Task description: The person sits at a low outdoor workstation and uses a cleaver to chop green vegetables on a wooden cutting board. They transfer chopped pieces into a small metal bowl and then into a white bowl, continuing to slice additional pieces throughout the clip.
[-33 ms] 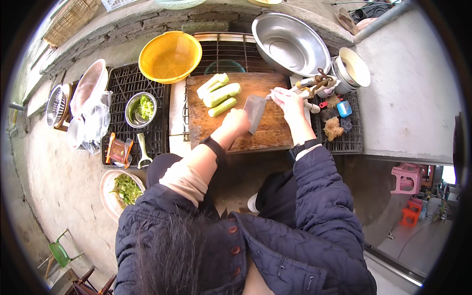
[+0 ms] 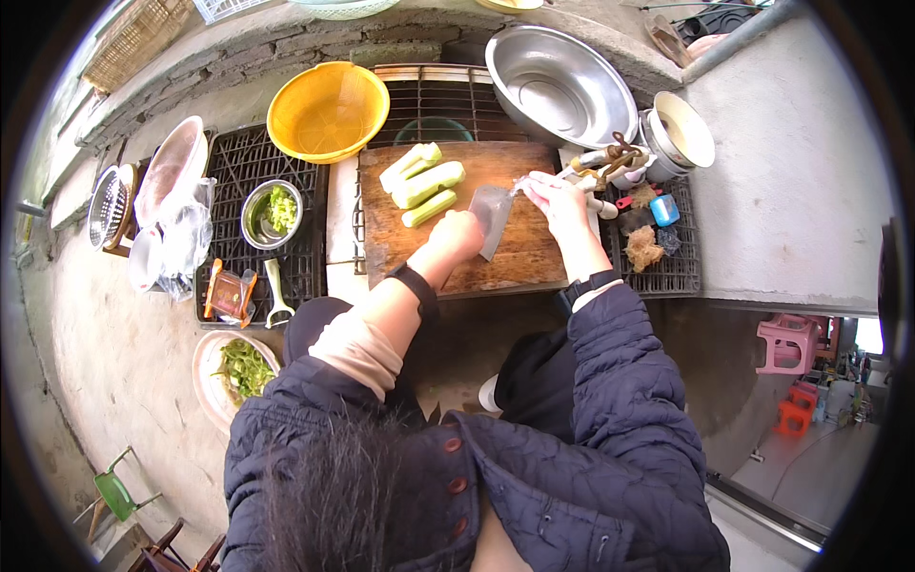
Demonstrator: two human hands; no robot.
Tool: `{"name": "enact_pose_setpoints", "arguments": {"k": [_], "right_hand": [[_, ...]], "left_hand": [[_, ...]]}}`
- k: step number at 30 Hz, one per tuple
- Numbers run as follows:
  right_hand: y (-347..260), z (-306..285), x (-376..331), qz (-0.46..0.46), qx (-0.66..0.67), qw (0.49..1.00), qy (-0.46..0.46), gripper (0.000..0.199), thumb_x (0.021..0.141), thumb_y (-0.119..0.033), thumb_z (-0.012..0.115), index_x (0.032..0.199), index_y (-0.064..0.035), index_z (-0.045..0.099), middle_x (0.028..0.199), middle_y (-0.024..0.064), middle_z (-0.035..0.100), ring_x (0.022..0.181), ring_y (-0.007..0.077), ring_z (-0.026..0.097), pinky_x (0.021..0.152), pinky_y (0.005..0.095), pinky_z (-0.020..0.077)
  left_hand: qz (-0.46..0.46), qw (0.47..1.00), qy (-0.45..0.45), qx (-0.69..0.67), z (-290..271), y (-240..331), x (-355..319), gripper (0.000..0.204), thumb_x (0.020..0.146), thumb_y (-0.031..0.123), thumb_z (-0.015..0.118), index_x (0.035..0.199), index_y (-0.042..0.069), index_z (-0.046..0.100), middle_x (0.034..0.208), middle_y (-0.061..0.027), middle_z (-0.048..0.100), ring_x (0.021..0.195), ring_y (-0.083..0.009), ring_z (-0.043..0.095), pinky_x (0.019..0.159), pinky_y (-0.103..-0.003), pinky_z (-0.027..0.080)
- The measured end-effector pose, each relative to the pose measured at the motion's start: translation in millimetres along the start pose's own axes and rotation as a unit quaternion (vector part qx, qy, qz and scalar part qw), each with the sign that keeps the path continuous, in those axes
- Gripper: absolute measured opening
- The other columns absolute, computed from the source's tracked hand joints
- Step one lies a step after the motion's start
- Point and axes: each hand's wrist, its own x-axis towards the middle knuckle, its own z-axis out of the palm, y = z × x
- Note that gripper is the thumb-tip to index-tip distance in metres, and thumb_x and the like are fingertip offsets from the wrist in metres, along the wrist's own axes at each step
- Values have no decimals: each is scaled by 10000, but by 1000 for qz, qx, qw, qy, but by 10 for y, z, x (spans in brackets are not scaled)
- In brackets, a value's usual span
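My left hand [image 2: 456, 236] is closed round the handle of a cleaver [image 2: 491, 221] with a broad grey blade. The blade hovers over or rests on a wooden cutting board [image 2: 448, 276]; from above I cannot tell which. At the blade's upper right corner, the fingers of my right hand [image 2: 558, 200] are pinched together. Something small and pale shows at those fingertips, too small to name. Left of the blade, several peeled pale-green stalk pieces [image 2: 429, 184] lie on the board.
Behind the board stand a yellow basin [image 2: 329, 112] and a large steel basin [image 2: 562, 91]. Leftward are a steel bowl of chopped greens [image 2: 273, 214], a peeler [image 2: 276, 294] and a bowl of peelings [image 2: 238, 370]. Knife handles [image 2: 596, 170] and a scouring pad [image 2: 643, 248] crowd the right.
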Motion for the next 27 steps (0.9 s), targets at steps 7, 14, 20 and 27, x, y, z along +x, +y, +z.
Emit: {"name": "enact_pose_setpoints", "arguments": {"k": [7, 14, 20, 27], "right_hand": [[-748, 190, -754, -126, -500, 856, -47, 204, 910, -32, 705, 1101, 19, 756, 900, 102, 763, 869, 166, 731, 801, 297, 577], [-2012, 651, -1321, -458, -685, 560, 89, 180, 911, -142, 723, 1040, -28, 771, 905, 155, 745, 898, 326, 725, 835, 408, 568], [-1996, 664, -1030, -347, -803, 479, 81, 189, 940, -198, 654, 907, -39, 750, 920, 189, 746, 899, 385, 724, 843, 470, 570], [-1978, 813, -884, -349, -787, 481, 165, 160, 922, -156, 609, 1016, -60, 694, 881, 241, 737, 886, 405, 738, 819, 502, 581]], "left_hand": [[91, 995, -32, 5, -61, 123, 46, 364, 891, 325, 698, 1054, 6, 761, 998, -240, 744, 966, -408, 716, 881, -474, 567], [108, 986, 130, -13, -297, 235, -5, 299, 858, 141, 692, 1133, 33, 732, 1138, -277, 699, 1098, -424, 680, 929, -445, 558], [-16, 950, 290, 113, -641, -163, 32, 691, 786, 241, 806, 1414, 125, 541, 1430, -235, 498, 1407, -407, 429, 1123, -584, 394], [-79, 976, 155, 130, -652, -593, -13, 1212, 609, 400, 983, 1587, 190, 299, 1529, -197, 417, 1444, -413, 401, 1161, -725, 262]]}}
